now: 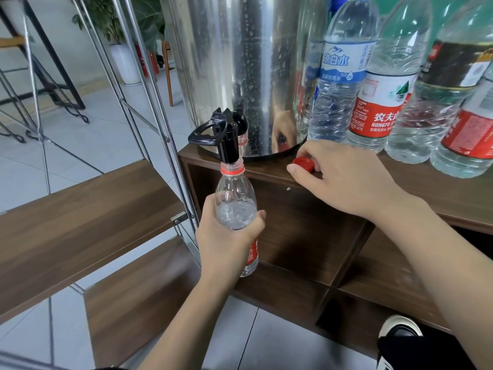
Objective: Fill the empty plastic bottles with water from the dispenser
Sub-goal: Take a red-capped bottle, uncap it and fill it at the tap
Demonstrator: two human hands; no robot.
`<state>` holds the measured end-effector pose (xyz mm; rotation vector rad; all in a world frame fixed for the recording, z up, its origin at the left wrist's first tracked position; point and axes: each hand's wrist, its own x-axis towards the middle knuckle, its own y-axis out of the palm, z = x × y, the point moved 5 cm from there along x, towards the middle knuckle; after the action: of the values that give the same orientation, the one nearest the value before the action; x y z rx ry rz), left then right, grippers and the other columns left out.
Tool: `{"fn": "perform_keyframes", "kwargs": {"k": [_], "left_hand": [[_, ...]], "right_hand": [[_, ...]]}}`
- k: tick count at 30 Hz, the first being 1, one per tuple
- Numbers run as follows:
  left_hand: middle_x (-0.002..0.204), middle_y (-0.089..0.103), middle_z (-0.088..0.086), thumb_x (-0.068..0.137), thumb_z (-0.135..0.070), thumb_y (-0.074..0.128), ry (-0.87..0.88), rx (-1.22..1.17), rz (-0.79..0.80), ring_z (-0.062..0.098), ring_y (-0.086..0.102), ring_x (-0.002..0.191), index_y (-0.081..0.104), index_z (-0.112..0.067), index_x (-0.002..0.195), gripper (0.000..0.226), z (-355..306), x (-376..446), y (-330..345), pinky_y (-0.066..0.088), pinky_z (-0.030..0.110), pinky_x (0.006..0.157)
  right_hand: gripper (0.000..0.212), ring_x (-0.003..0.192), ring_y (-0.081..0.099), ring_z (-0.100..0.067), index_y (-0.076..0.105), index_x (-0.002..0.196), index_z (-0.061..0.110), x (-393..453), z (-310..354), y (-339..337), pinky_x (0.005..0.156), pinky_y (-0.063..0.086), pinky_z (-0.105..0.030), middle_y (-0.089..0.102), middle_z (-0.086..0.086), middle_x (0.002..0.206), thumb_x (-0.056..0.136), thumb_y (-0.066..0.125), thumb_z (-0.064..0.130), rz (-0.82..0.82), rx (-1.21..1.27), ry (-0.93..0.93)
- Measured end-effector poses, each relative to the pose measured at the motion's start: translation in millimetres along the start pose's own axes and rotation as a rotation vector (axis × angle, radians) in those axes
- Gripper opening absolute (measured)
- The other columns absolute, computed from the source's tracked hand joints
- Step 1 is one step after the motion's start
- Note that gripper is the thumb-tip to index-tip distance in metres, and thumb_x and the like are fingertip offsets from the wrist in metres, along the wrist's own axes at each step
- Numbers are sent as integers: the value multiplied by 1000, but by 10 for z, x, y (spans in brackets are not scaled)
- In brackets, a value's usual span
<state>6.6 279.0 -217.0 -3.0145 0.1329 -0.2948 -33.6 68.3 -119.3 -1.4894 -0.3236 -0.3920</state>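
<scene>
The fingers of the left hand (pixel 226 236) are curled round the middle of a small clear bottle (pixel 236 206) with a red label, gripping it upright with its open mouth held right under the black tap (pixel 225 134) of the steel dispenser (pixel 240 62); the spout reaches into the neck, just above the bottle's red ring, and some water already shows inside it. The fingers of the right hand (pixel 344 180) are bent over a red cap (pixel 304 164), pinching it where it rests on the brown wooden worktop (pixel 440 190) just beside the dispenser's base. The dispenser stands at the left end of that worktop, its wall beaded with droplets. To its right stands a row of large clear bottles, one with a blue label (pixel 341 73) and next to it one with a red and white label (pixel 378 108), with more beyond them. Below the worktop are open compartments, and to the left stand wooden shelves (pixel 80 217) on a metal frame.
</scene>
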Motion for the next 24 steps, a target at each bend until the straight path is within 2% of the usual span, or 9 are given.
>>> {"fn": "perform_keyframes", "kwargs": {"k": [7,13,18,24], "left_hand": [[107,69,-12,75,-27,94,46,2,6,4,66,102,60,-32,117,54,9,40,-13,53,25,86],[109,69,-13,66,-43,88,39,-20,12,5,66,105,59,-37,117,59,13,36,-2,54,28,88],[107,68,-16,75,-26,94,32,-27,23,0,66,102,59,-39,113,54,21,36,-1,50,22,85],[105,70,-14,75,-25,94,34,-37,25,2,67,100,60,-38,112,52,21,47,-13,52,26,86]], "right_hand": [[40,82,57,-14,55,111,32,-4,6,-7,64,39,-32,52,16,92,98,37,65,-11,-7,5],[41,81,56,-12,55,111,32,-6,18,-15,63,36,-31,52,16,92,98,36,65,-4,-10,4],[40,81,57,-13,55,110,32,-9,13,-11,63,36,-31,53,15,91,99,37,65,-4,-6,6],[40,78,57,-14,57,110,30,-15,20,-16,62,36,-31,54,14,89,99,37,64,-11,-12,5]]}}
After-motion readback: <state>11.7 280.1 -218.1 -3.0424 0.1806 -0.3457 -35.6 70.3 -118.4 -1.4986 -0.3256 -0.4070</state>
